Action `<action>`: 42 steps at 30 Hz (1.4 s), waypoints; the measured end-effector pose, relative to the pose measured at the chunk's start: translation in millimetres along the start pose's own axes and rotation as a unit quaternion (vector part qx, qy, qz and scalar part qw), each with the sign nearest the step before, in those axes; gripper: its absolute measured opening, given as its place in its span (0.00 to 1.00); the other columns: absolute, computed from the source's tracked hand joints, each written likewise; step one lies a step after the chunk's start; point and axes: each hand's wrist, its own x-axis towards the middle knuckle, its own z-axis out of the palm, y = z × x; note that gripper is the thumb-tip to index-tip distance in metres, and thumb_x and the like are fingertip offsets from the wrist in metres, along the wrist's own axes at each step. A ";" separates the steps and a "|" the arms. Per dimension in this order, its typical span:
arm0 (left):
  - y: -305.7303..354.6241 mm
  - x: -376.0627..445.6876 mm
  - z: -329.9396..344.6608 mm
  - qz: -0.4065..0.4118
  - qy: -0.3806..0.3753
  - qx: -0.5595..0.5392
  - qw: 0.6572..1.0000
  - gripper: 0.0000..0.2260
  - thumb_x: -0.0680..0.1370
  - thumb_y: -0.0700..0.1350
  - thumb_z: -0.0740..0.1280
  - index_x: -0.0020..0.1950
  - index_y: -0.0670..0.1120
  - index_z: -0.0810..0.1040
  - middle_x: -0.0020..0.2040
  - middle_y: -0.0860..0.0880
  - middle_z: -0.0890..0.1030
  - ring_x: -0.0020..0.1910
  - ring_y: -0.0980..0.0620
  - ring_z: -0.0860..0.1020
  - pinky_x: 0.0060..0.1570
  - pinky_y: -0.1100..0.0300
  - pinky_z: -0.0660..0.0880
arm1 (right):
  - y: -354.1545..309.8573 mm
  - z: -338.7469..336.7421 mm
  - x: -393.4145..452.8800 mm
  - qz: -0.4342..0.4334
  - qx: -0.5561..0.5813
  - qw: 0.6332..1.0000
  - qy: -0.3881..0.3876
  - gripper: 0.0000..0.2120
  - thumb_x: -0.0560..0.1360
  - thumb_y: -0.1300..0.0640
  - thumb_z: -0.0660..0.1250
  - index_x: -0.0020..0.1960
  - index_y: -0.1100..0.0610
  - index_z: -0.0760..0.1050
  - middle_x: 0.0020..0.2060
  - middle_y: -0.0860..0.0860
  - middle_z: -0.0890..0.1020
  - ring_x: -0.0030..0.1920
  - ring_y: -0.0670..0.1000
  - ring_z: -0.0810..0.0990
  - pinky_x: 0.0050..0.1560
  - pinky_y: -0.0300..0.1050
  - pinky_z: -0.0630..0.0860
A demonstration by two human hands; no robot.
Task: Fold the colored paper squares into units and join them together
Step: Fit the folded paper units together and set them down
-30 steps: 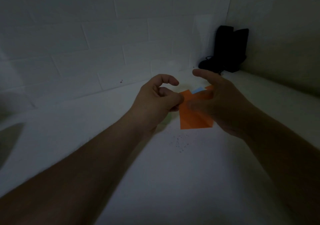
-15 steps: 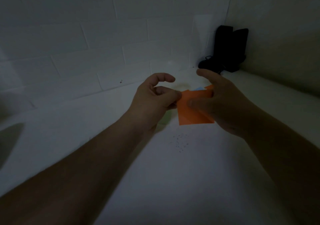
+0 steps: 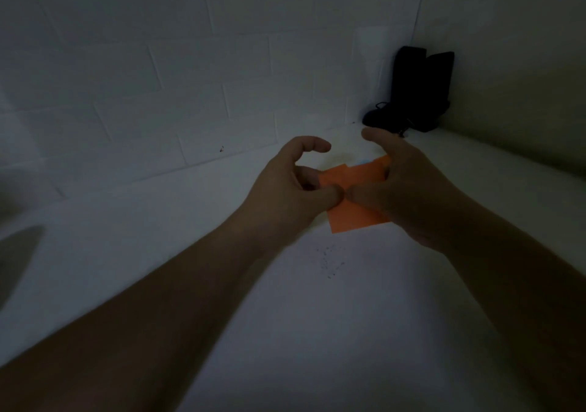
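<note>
Orange paper sits between both hands, held just above the white surface, near the corner of the tiled wall. Lighting is dim; fine creases cannot be read.

Grip, left hand: thumb laid across the sheet's left part, pinching it against the curled fingers behind; index finger arched clear above and touching nothing. Grip, right hand: thumb pressed on the sheet's middle, thumb tips of the two hands nearly meeting; the remaining fingers wrap behind the right edge, index lifted. Both hands hold the paper narrowly, at the centre.

Paper state: top edge is stepped, one flap standing higher on the right than on the left, so the sheet appears partly folded. A sliver of blue paper shows behind the top edge; whether it is tucked in or merely behind cannot be told.

Step judged in hand: setting or tucking a fold on the orange unit.

Notes for doing it well:
- Align edges before pressing; the stepped top suggests layers may be offset.
- Pinch from the centre and run the thumbs outward, so the crease sets straight.
- Laying the paper on the surface would likely give a sharper crease than working in air.
- Risk: thin paper skews easily under uneven thumb pressure.

Black boots stand in the corner, well apart.
</note>
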 end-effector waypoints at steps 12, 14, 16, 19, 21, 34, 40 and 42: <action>-5.6 1.6 -3.4 0.008 -0.026 -0.021 0.999 0.23 0.76 0.33 0.70 0.64 0.56 0.75 0.36 0.42 0.81 0.41 0.40 0.80 0.54 0.27 0.76 | 2.1 -2.5 -0.2 0.009 0.012 1.000 -0.022 0.44 0.70 0.66 0.75 0.76 0.39 0.61 0.68 0.50 0.66 0.48 0.51 0.79 0.39 0.44 0.80; -5.8 2.2 -5.2 0.012 -0.033 -0.013 0.999 0.25 0.76 0.34 0.70 0.67 0.58 0.74 0.36 0.40 0.80 0.41 0.40 0.81 0.55 0.28 0.77 | 2.0 -3.3 0.0 0.013 0.014 1.000 -0.025 0.44 0.70 0.67 0.75 0.76 0.39 0.61 0.70 0.52 0.66 0.48 0.52 0.79 0.42 0.46 0.81; -5.5 3.1 -7.5 0.010 -0.038 -0.007 0.999 0.28 0.76 0.38 0.70 0.71 0.61 0.73 0.37 0.38 0.81 0.43 0.38 0.83 0.58 0.31 0.78 | 1.7 -4.6 0.6 0.021 0.011 0.999 -0.026 0.44 0.70 0.66 0.75 0.76 0.38 0.61 0.71 0.52 0.64 0.48 0.53 0.78 0.44 0.48 0.81; -6.4 4.8 -9.8 0.003 -0.047 0.012 0.999 0.32 0.76 0.40 0.70 0.76 0.62 0.68 0.38 0.44 0.84 0.48 0.33 0.83 0.60 0.32 0.77 | 2.8 -5.4 2.5 0.025 0.002 0.999 -0.032 0.44 0.70 0.65 0.75 0.76 0.37 0.60 0.71 0.52 0.64 0.48 0.53 0.78 0.43 0.49 0.81; -5.7 4.6 -10.4 0.010 -0.059 0.041 0.997 0.34 0.77 0.40 0.68 0.79 0.62 0.63 0.40 0.44 0.86 0.50 0.32 0.83 0.60 0.33 0.77 | 3.9 -5.6 3.3 0.030 -0.001 0.999 -0.033 0.44 0.70 0.65 0.76 0.76 0.36 0.60 0.72 0.53 0.64 0.49 0.54 0.78 0.43 0.49 0.82; -8.4 6.4 -11.3 -0.025 -0.062 0.035 0.997 0.07 0.80 0.39 0.71 0.55 0.45 0.86 0.49 0.38 0.86 0.44 0.43 0.84 0.55 0.44 0.81 | 4.0 -7.1 1.8 0.032 0.014 0.996 -0.079 0.48 0.68 0.64 0.79 0.77 0.37 0.59 0.53 0.45 0.72 0.49 0.54 0.80 0.41 0.49 0.82; -11.6 11.7 -14.5 -0.041 -0.019 -0.021 0.999 0.05 0.78 0.39 0.73 0.52 0.43 0.87 0.48 0.34 0.85 0.42 0.48 0.81 0.52 0.51 0.81 | 5.8 -12.6 3.6 0.006 0.011 1.000 -0.022 0.43 0.71 0.66 0.75 0.76 0.40 0.61 0.45 0.52 0.80 0.42 0.53 0.81 0.46 0.57 0.85; -10.9 12.3 -13.8 -0.050 -0.010 -0.042 0.998 0.05 0.79 0.39 0.72 0.53 0.41 0.87 0.45 0.36 0.85 0.41 0.49 0.80 0.50 0.54 0.80 | 6.9 -11.6 5.2 0.008 0.061 0.998 -0.009 0.40 0.72 0.67 0.74 0.76 0.43 0.62 0.38 0.54 0.80 0.41 0.54 0.82 0.46 0.56 0.85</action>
